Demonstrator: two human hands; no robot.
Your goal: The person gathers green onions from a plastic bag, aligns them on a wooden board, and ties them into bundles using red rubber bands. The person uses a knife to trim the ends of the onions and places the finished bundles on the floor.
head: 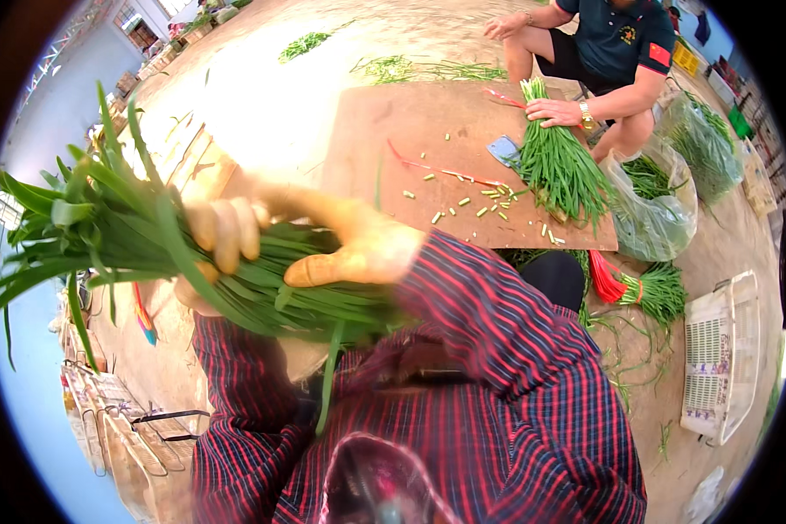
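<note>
A thick bunch of long flat green leaves, like garlic chives (137, 245), lies sideways across my chest, its leafy tips fanning out to the left. My left hand (219, 239) wraps its fingers round the middle. My right hand (347, 242), blurred, grips it further right, the thumb across the stalks. Both hands look yellowish, perhaps gloved. Beyond them stands a low brown board (393, 124) with red ties (458, 173), cut stalk pieces (483, 211) and a blue flat piece (503, 151). A co-worker's hand (557, 112) rests on another green bunch (557, 154) there.
Bags of greens (658, 203) stand right of the board. Below them lie a tied bunch (661, 291), red ties (606, 276) and a white plastic crate (720, 357). Crates (128, 439) are at the lower left. The co-worker (612, 49) sits beyond the board.
</note>
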